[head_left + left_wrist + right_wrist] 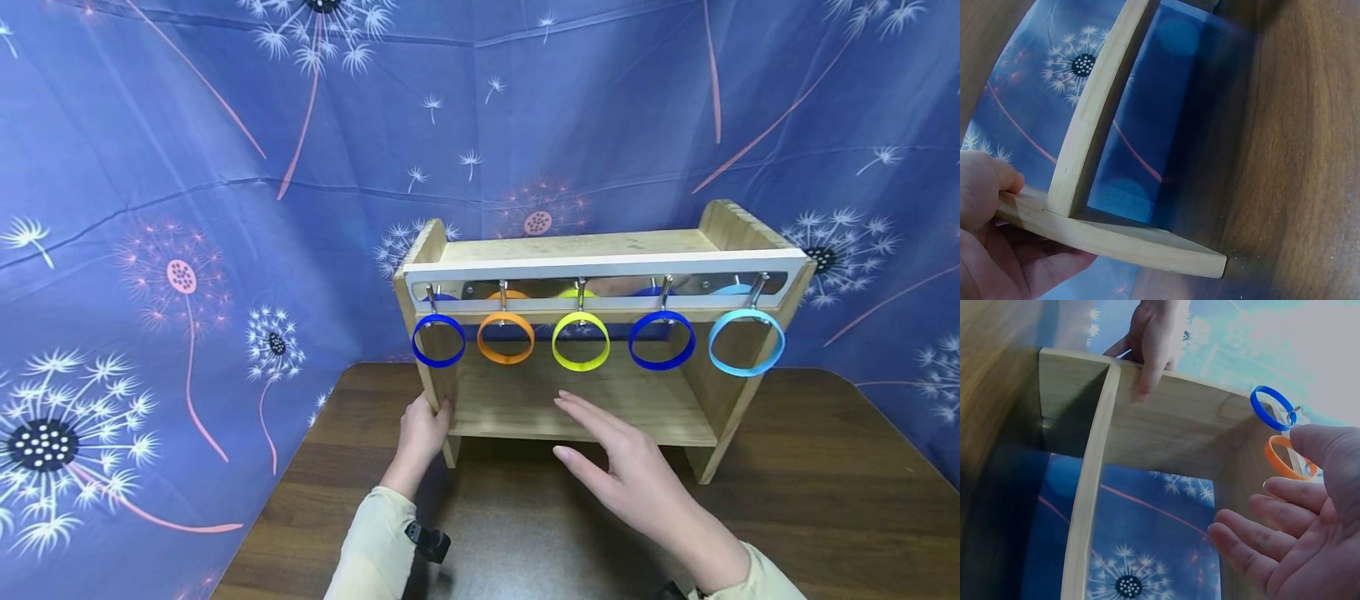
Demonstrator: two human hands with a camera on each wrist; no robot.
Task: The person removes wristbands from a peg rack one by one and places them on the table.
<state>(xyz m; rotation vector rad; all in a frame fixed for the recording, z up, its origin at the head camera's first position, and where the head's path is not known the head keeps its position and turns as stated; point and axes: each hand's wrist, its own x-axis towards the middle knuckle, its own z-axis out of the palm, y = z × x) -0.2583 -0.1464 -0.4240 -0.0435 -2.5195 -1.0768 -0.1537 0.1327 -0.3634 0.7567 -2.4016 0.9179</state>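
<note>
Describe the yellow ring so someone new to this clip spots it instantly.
Find the wooden shelf on the table; a white-edged rail runs along its upper front. The yellow ring hangs below that rail, third from either end, between an orange ring and a dark blue ring. It alone is yellow.

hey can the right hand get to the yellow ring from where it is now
Probably yes: the right hand holds nothing, appears just below the yellow ring in the head view, and nothing seems to block it. The left hand grips the wooden shelf well aside.
</note>
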